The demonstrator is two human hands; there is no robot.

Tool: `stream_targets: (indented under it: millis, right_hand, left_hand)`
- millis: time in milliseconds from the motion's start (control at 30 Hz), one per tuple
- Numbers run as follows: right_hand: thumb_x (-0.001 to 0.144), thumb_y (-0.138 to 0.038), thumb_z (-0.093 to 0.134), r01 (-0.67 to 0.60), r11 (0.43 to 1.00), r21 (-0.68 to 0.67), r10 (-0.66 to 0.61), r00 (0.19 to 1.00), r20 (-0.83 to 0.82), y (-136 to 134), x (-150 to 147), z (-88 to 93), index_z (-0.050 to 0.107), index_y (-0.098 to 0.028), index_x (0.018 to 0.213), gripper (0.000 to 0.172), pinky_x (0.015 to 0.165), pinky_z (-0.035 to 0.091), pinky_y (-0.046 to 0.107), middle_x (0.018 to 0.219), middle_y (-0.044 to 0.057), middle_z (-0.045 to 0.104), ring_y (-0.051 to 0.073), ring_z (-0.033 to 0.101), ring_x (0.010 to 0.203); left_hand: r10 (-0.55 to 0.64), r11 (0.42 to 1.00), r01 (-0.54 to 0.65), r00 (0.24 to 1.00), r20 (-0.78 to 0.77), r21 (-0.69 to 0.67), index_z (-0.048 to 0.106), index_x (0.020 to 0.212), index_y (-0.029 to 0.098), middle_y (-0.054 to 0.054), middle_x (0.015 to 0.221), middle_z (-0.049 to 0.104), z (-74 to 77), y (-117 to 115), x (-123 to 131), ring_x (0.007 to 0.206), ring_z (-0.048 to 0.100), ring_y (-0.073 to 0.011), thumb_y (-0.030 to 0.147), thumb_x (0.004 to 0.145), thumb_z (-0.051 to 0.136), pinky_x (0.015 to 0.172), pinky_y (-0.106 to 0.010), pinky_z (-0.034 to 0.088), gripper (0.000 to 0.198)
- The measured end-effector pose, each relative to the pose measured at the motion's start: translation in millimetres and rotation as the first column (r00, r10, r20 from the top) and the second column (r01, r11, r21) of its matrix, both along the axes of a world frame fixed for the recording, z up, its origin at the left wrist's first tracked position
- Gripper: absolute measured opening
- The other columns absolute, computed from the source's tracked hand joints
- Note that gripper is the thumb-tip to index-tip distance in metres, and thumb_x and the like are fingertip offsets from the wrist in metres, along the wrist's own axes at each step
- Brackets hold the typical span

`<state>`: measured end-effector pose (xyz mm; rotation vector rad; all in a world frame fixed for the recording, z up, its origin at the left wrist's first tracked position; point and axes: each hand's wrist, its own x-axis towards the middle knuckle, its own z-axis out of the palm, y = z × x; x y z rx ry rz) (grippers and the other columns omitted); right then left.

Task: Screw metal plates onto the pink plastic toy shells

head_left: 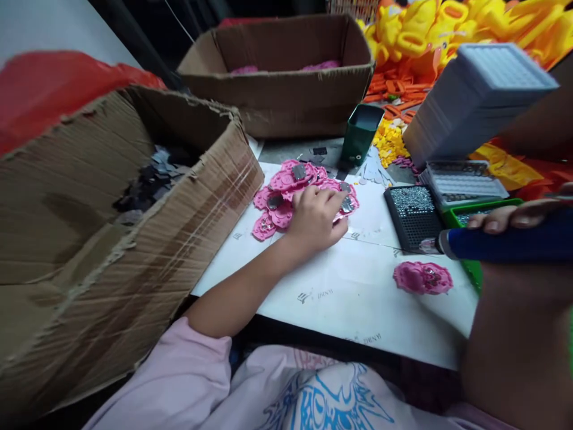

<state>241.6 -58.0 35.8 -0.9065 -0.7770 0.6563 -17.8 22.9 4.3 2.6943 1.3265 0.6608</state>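
A: Left hand?
B: The left hand point(317, 218) lies over the right part of a heap of pink, scallop-edged plastic pieces point(281, 216), fingers bent downward. Whether it grips one or only touches, cannot tell; the fingertips are partly hidden.
A: Position of the heap?
B: On the white printed sheet point(331, 301) covering the worktop, beside the torn brown cardboard box point(215, 173) at the left. Several pieces carry dark or silvery flat patches.
A: Right hand?
B: The right hand point(514, 216) is wrapped around a blue cylindrical power tool point(510, 243), held level. Its metal tip points left, at the near right corner of a black perforated tray point(414, 224) with small silvery metal parts at its far end. Contact between tip and tray: cannot tell.
A: Other pink parts?
B: One separate pink plastic piece point(423, 278) sits on the sheet, in front of the black tray and well apart from the heap. Something shiny shows on its right half.
A: Surroundings?
B: A bright green tray point(473, 272) runs beneath the tool. Behind the black tray, a dark green open container point(360, 140) stands upright, near a second brown cardboard box point(286, 101).
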Motion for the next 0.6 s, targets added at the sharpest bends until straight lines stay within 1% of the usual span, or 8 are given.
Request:
stream_targets:
  millis: [100,233,367,433,467,500,533,600]
  right_hand:
    - [0.058,-0.038,0.051,-0.082,0.996,0.041,0.079,0.993,0.085,0,-11,5.3,0.065,-0.031,0.078,0.026,0.057,0.040,0.047,0.065,0.003,0.052,0.023,0.050,0.056]
    - [0.053,-0.034,0.052,-0.111,0.992,0.058,0.111,0.994,-0.006,6,-14,6.9,0.066,-0.026,0.086,0.037,0.048,0.041,0.042,0.059,0.002,0.054,0.022,0.051,0.050]
    - [0.048,-0.032,0.054,-0.098,0.989,0.108,0.109,0.989,-0.103,12,-6,5.1,0.060,-0.021,0.082,0.036,0.045,0.043,0.035,0.054,0.002,0.055,0.019,0.053,0.046]
    - [0.049,-0.031,0.054,-0.088,0.988,0.129,0.104,0.987,-0.121,12,-3,6.0,0.054,-0.022,0.081,0.033,0.045,0.044,0.033,0.054,0.001,0.056,0.018,0.053,0.046]
    - [0.049,-0.031,0.055,-0.077,0.988,0.134,0.095,0.987,-0.127,12,-3,7.0,0.053,-0.023,0.080,0.033,0.045,0.044,0.032,0.054,0.000,0.056,0.017,0.053,0.047]
    - [0.049,-0.031,0.055,-0.063,0.989,0.132,0.081,0.987,-0.137,12,-2,8.3,0.051,-0.023,0.080,0.033,0.045,0.044,0.031,0.054,0.000,0.056,0.017,0.053,0.047]
    - [0.048,-0.030,0.056,-0.042,0.991,0.127,0.061,0.987,-0.149,11,-3,9.8,0.050,-0.023,0.080,0.033,0.046,0.045,0.030,0.055,-0.001,0.056,0.016,0.052,0.048]
    - [0.047,-0.029,0.057,-0.010,0.994,0.109,0.029,0.984,-0.175,10,-4,12.5,0.049,-0.023,0.080,0.035,0.046,0.045,0.029,0.057,-0.001,0.056,0.014,0.051,0.049]
  left_hand:
    - [0.083,0.997,-0.082,0.995,-0.062,0.011,0.055,0.127,0.017,-0.012,0.115,0.063,0.3,7,-3,0.108,0.044,-0.0320,0.034,0.082,0.055,0.085,-0.045,0.030,0.048]
    - [0.132,0.991,-0.130,0.984,-0.123,0.025,0.058,0.122,0.018,-0.015,0.123,0.058,-1.4,8,-5,0.113,0.040,-0.0362,0.036,0.080,0.057,0.086,-0.050,0.029,0.046]
    - [0.125,0.986,-0.114,0.988,-0.087,0.123,0.058,0.123,0.018,-0.016,0.138,0.047,2.5,-8,1,0.123,0.033,-0.0384,0.037,0.082,0.057,0.093,-0.055,0.025,0.045]
    - [0.003,0.992,0.009,0.996,-0.095,0.129,0.059,0.122,0.018,-0.016,0.138,0.047,4.1,-25,10,0.124,0.033,-0.0376,0.038,0.085,0.055,0.094,-0.055,0.026,0.042]
    - [-0.119,0.986,0.131,0.986,-0.119,0.104,0.059,0.122,0.019,-0.015,0.137,0.049,3.8,-36,16,0.124,0.034,-0.0365,0.039,0.086,0.053,0.094,-0.054,0.027,0.041]
    - [-0.278,0.955,0.290,0.947,-0.159,0.057,0.059,0.122,0.020,-0.013,0.136,0.050,2.7,-46,24,0.124,0.036,-0.0352,0.041,0.088,0.050,0.094,-0.053,0.029,0.041]
    - [-0.416,0.905,0.426,0.888,-0.197,0.008,0.058,0.123,0.020,-0.012,0.137,0.051,0.7,-57,32,0.124,0.038,-0.0343,0.044,0.090,0.047,0.094,-0.052,0.031,0.042]
    - [-0.569,0.815,0.577,0.780,-0.260,-0.050,0.053,0.130,0.021,-0.011,0.141,0.048,-5.3,-76,48,0.125,0.038,-0.0342,0.052,0.092,0.042,0.093,-0.051,0.033,0.050]
